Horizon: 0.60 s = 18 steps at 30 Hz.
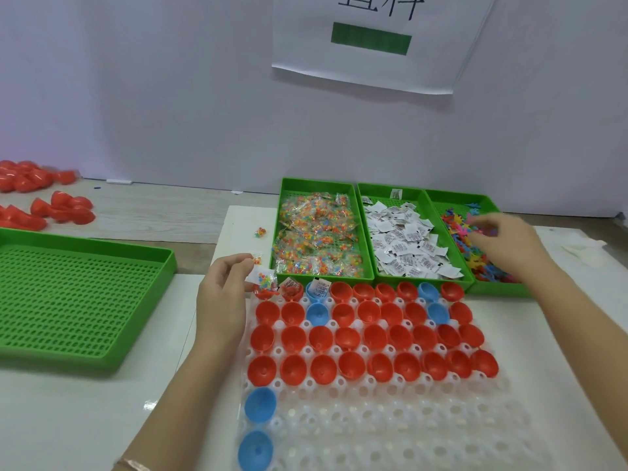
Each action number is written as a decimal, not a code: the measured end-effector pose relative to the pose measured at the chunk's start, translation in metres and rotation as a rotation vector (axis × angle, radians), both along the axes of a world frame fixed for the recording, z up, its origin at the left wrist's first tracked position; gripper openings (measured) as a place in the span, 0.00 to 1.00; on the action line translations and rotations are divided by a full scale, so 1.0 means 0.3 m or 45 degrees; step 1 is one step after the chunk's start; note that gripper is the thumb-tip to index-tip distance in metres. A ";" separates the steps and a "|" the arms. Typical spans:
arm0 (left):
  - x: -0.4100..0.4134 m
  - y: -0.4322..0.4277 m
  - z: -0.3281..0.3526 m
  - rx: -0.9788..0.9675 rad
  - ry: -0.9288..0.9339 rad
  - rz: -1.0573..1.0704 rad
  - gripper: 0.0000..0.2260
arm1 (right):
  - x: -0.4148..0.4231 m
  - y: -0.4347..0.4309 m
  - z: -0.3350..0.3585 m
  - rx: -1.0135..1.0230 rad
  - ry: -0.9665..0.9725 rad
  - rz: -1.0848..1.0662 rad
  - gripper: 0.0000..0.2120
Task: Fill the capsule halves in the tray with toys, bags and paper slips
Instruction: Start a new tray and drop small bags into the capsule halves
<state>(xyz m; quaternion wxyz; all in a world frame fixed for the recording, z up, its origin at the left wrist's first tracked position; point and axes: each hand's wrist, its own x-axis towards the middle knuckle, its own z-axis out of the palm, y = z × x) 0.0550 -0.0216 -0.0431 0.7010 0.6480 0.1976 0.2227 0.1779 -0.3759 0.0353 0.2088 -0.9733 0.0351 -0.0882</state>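
Observation:
A clear plastic tray point(390, 433) holds rows of red capsule halves point(350, 338) and a few blue ones point(260, 404). The three at the far left of the back row hold slips or bags. My left hand point(226, 294) pinches a small bag of coloured beads point(263, 278) with a paper slip, just above the back-left capsule half point(263, 293). My right hand point(506, 243) reaches into the green bin of small coloured toys point(475, 253); its fingers are blurred. Beside that bin stand a bin of bead bags point(316, 232) and one of paper slips point(404, 243).
A large green perforated tray point(78, 300) lies at the left. Loose red capsule halves point(51, 205) sit at the far left back. A stray bead bag point(260, 232) lies on the white board. A wall with a paper sign point(370, 42) stands behind.

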 end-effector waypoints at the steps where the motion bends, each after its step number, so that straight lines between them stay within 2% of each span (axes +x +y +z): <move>1: 0.001 0.001 -0.001 0.002 0.003 0.001 0.06 | 0.000 -0.036 -0.019 -0.074 0.151 -0.021 0.15; 3: 0.004 0.003 -0.002 0.000 0.009 0.001 0.06 | -0.017 -0.080 -0.062 -0.119 0.318 -0.040 0.16; 10: -0.001 0.005 0.001 0.011 0.002 -0.005 0.06 | -0.040 -0.081 -0.111 -0.003 0.104 -0.059 0.09; 15: -0.006 0.005 0.007 0.022 -0.024 -0.010 0.08 | -0.070 -0.071 -0.133 0.222 -0.277 -0.115 0.03; 18: -0.007 0.005 0.008 0.036 -0.025 -0.008 0.08 | -0.100 -0.084 -0.146 0.565 -0.481 -0.161 0.03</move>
